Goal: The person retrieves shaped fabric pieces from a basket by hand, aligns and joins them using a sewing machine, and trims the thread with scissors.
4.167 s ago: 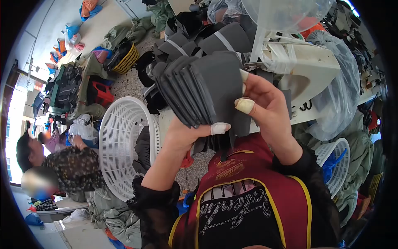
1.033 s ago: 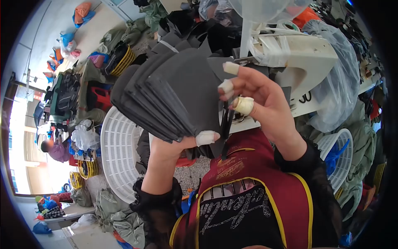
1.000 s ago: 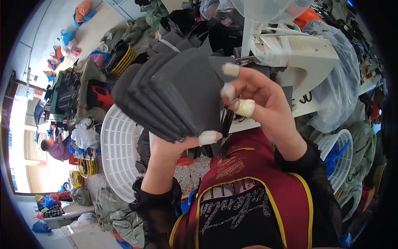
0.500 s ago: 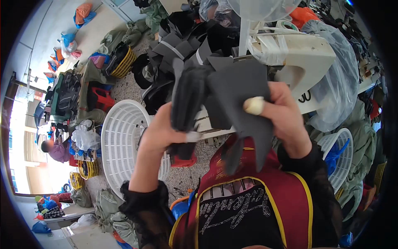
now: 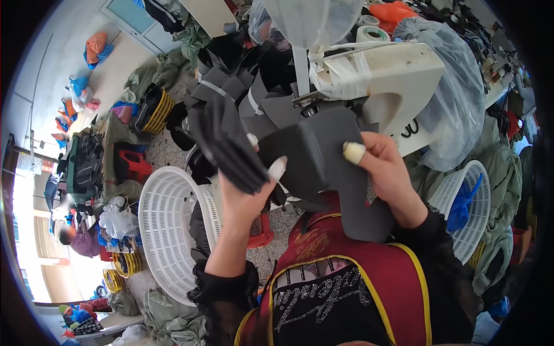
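Note:
My left hand point(image 5: 245, 193) is closed round a folded stack of dark grey pieces point(image 5: 222, 141), its taped thumb on the near side. My right hand point(image 5: 386, 173) pinches a separate dark grey piece point(image 5: 332, 153) between its taped thumb and fingers, which are partly hidden behind the piece. That piece spreads between the two hands, and its lower flap hangs over the red apron point(image 5: 378, 271). Its left part reaches my left fingertips; whether they grip it I cannot tell. The head of a white sewing machine point(image 5: 398, 69) stands just beyond my right hand.
A white basket point(image 5: 167, 222) holding dark pieces stands at the left, another white basket point(image 5: 476, 219) with a blue bag at the right. Banded grey bundles point(image 5: 231, 86) lie beyond my hands. A clear plastic bag point(image 5: 456, 92) hangs beside the machine. A person point(image 5: 63, 230) is at far left.
The fanned stack is now folded together in my left hand. My right hand, earlier with its fingers apart, now grips a separate piece. The view has shifted, so the machine appears further left.

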`<action>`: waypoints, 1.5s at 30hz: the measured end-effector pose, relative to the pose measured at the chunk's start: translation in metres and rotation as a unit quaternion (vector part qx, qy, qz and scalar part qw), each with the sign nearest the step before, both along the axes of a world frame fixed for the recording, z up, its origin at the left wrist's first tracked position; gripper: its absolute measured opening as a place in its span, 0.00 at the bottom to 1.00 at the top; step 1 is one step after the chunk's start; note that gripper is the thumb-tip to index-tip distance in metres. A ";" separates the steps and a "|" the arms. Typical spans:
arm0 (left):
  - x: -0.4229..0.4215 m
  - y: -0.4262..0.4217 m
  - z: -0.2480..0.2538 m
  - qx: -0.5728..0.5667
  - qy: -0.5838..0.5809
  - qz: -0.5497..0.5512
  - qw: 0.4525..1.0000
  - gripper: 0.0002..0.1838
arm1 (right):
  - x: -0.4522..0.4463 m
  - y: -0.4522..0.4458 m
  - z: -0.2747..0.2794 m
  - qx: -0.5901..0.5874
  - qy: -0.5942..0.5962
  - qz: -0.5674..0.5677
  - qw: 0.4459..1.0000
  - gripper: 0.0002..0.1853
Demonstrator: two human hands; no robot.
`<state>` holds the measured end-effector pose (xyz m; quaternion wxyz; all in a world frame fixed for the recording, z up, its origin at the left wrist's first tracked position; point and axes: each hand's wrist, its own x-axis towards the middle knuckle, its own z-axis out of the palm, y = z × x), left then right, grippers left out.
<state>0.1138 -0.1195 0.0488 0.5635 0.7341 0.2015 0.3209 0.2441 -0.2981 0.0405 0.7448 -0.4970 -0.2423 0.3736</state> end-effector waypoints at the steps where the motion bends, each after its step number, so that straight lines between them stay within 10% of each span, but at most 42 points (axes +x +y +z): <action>1: 0.006 0.000 -0.006 -0.014 -0.004 0.001 1.000 0.18 | 0.004 -0.001 -0.006 0.014 0.043 -0.011 0.999 0.10; 15: 0.048 0.004 0.001 -0.288 -0.032 -0.030 0.957 0.15 | 0.037 0.017 -0.033 -0.014 0.142 -0.071 0.987 0.08; 23: 0.034 0.014 -0.018 -0.227 -0.008 0.009 0.974 0.13 | 0.038 -0.018 -0.029 -0.113 -0.023 0.033 0.993 0.10; 34: 0.063 0.048 -0.019 -0.178 -0.019 -0.016 0.984 0.17 | 0.056 0.008 -0.022 -0.128 -0.048 -0.193 0.972 0.13; 39: 0.046 0.061 -0.012 -0.209 -0.055 0.004 0.976 0.18 | 0.037 -0.010 0.005 -0.120 -0.608 -0.407 0.671 0.06; 45: -0.009 0.034 0.032 -0.214 -0.098 -0.177 0.956 0.36 | -0.006 0.007 0.027 0.024 -0.498 -0.160 0.852 0.16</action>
